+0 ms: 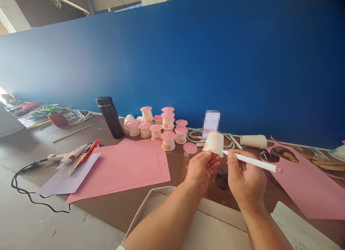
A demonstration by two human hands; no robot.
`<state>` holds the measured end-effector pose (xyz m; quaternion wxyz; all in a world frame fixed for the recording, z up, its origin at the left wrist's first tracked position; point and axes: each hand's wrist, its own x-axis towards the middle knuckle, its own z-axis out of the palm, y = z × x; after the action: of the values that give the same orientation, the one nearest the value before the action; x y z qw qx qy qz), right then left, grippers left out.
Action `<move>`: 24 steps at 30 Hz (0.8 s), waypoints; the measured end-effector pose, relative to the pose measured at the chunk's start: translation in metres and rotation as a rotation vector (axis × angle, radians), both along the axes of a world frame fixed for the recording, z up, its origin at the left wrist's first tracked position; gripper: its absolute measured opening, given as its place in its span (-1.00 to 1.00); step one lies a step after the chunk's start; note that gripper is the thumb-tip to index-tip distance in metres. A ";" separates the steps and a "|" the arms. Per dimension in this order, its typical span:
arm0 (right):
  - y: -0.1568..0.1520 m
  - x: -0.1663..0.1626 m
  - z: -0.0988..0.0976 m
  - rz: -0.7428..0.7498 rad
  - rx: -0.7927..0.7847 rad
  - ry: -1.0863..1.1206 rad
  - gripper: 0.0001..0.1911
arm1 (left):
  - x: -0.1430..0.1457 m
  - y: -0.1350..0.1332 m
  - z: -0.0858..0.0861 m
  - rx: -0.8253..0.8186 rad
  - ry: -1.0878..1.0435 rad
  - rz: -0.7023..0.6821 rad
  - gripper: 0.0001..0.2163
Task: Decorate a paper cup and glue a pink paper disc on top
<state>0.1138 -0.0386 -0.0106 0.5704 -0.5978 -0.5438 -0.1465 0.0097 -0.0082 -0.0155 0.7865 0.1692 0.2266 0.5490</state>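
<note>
My left hand point(201, 167) is closed on a small white paper cup point(214, 142), held upside down above the table. My right hand point(245, 176) grips a white pen with a pink end point(253, 162); its tip touches the cup's right side. Beyond my hands stands a cluster of upturned paper cups with pink round tops point(161, 126). A loose pink paper disc point(190, 148) lies beside them.
Pink paper sheets point(126, 167) lie left of my hands, more pink paper point(304, 185) on the right. Black scissors point(221, 178) lie under my hands. A black flask point(110, 117), a glue gun point(68, 156) with cord, a stack of cups point(253, 141) and a white box point(172, 221) are around.
</note>
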 end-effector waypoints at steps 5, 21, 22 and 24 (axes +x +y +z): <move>0.001 -0.001 -0.001 0.042 -0.025 -0.037 -0.65 | -0.001 0.001 0.000 -0.001 0.013 -0.007 -0.82; 0.001 -0.002 -0.002 0.039 -0.052 -0.036 -0.65 | 0.000 0.001 -0.002 0.066 0.082 0.000 -0.75; 0.001 -0.002 -0.002 0.036 -0.057 -0.036 -0.65 | 0.000 0.000 -0.002 0.065 0.082 0.002 -0.75; 0.001 -0.002 -0.003 0.026 -0.057 -0.037 -0.65 | 0.000 0.000 -0.001 0.058 0.080 0.005 -0.76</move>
<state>0.1116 -0.0373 -0.0134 0.5448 -0.6041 -0.5658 -0.1346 0.0093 -0.0080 -0.0166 0.7703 0.2132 0.2421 0.5501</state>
